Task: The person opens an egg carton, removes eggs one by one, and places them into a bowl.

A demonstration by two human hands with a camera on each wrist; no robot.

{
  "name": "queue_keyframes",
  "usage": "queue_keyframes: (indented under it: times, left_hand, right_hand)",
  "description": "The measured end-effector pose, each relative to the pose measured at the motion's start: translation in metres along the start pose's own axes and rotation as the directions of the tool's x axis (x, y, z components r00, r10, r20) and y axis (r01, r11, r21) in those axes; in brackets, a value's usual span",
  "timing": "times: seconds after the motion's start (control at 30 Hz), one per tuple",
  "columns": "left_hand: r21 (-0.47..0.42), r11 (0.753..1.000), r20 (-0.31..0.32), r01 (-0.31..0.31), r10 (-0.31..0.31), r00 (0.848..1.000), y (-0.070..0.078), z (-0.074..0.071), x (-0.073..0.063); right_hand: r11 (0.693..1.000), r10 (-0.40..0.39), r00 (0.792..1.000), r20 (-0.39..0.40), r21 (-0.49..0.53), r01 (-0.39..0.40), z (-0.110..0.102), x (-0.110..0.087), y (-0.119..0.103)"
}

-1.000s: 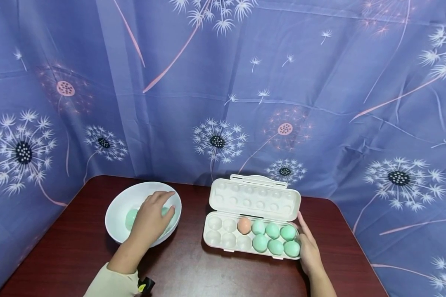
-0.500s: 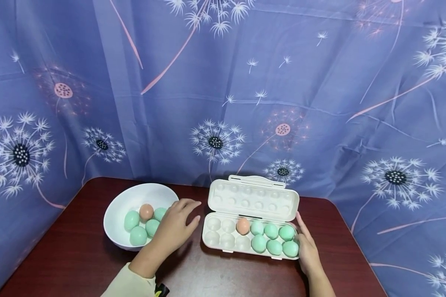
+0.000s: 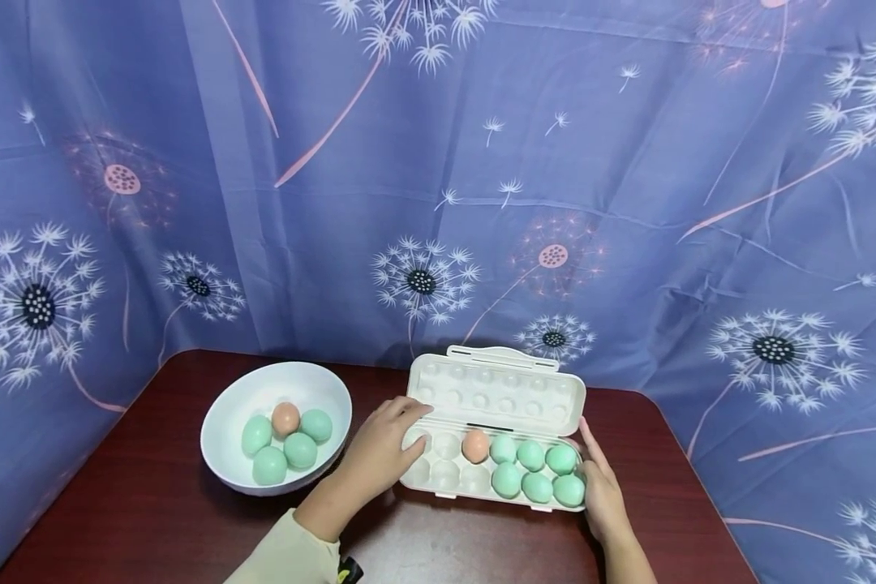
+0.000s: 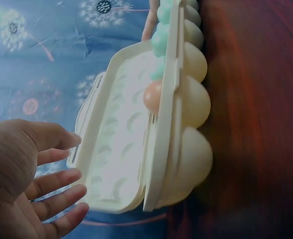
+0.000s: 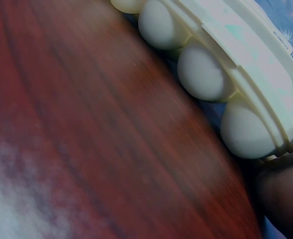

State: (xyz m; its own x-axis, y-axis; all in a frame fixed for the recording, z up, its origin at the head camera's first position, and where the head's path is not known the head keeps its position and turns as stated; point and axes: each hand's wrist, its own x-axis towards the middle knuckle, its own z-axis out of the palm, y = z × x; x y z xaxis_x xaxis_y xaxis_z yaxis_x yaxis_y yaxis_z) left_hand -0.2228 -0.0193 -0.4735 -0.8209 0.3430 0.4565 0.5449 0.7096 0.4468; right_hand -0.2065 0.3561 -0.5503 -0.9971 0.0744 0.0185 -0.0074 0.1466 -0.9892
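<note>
My left hand (image 3: 378, 450) is at the left end of the open white egg carton (image 3: 444, 492), fingers loosely spread. In the left wrist view the left hand (image 4: 32, 174) holds nothing and hovers beside the carton lid (image 4: 121, 124). My right hand (image 3: 604, 495) grips the carton's right end, thumb at the rim and index finger stretched up beside the lid. Several green eggs (image 3: 536, 488) fill the carton's right cups, with one orange egg (image 3: 475, 446) to their left. Left cups hold no eggs. The right wrist view shows only part of the right hand (image 5: 283, 194).
A white bowl (image 3: 226, 422) stands on the left of the dark red table (image 3: 117, 487). Inside it lie several green eggs (image 3: 301, 450) and an orange egg (image 3: 285, 419). A blue curtain (image 3: 336, 243) with a dandelion print hangs behind the table.
My left hand has moved right from over the bowl to the carton's left end, uncovering the eggs in the bowl. The right hand stays at the carton. The carton's eggs are unchanged.
</note>
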Motion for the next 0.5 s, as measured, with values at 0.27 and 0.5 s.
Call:
queue_keyframes:
  times: [0.27,0.5]
  left_hand:
    - [0.039,0.997,0.020,-0.072,0.071,0.997,0.006,0.023,0.003]
    - [0.009,0.996,0.033,-0.094,0.093,0.995,0.012,0.037,0.005]
  right_hand:
    - [1.000,0.012,1.000,-0.011,-0.006,-0.013,0.002,0.000,-0.001]
    - [1.000,0.008,1.000,-0.013,-0.010,-0.009,0.002,0.000,-0.001]
